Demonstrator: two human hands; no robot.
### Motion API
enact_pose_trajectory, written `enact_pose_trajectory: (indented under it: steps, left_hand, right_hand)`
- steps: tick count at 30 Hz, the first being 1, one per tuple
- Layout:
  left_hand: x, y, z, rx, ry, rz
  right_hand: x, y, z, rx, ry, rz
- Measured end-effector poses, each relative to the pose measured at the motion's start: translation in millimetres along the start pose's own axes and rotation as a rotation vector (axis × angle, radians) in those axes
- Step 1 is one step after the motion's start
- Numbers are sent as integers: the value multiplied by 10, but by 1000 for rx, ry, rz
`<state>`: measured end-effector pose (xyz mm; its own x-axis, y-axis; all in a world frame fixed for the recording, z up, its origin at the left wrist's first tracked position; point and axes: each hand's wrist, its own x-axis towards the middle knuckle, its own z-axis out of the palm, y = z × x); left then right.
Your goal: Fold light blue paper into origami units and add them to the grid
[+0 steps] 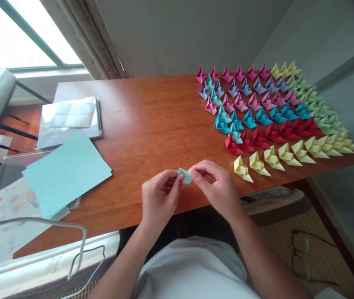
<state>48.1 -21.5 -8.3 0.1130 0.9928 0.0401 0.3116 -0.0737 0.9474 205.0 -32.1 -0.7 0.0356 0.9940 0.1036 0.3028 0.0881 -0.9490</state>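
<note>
Between my hands, near the table's front edge, is a small folded piece of light blue-green paper [185, 176]. My left hand [161, 195] pinches its left side between thumb and fingers. On its right side, the thumb and fingertips of my right hand [217, 187] grip the corner. My fingers cover parts of the folds. To the right of my right hand stands a row of yellow folded paper boats [241, 167]. Behind that row are more paper boats in red [260, 138], blue [264, 116], pink [254, 101], purple [245, 87] and magenta [227, 74].
Sheets of light blue-green paper [67, 174] lie at the left of the wooden table [145, 120], beside a plastic-wrapped pack [71, 120]. A grey bent tube [55, 223] crosses the lower left. Glasses [303, 253] rest on a woven mat at the lower right.
</note>
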Motion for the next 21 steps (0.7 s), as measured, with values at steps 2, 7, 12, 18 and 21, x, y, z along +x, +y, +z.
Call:
enact_pose_trajectory:
  steps: [2,7,12,18,21]
  left_hand:
    - [38,11,-43,-192,-30,-145]
    - [71,32,-66,-357,11,-248]
    - [50,33,-34,-361,38,-240]
    - [52,14,-48,-455,-47,-294]
    - [61,10,-59,-486,-45,-307]
  right_hand:
    - [8,42,-58,149,-20,80]
    - [2,29,-73,9,-45,-7]
    - [-10,18,5,-272,-28,-186]
    - [-10,64,23,-520,27,-348]
    - [-10,57,12,-539,11,-382]
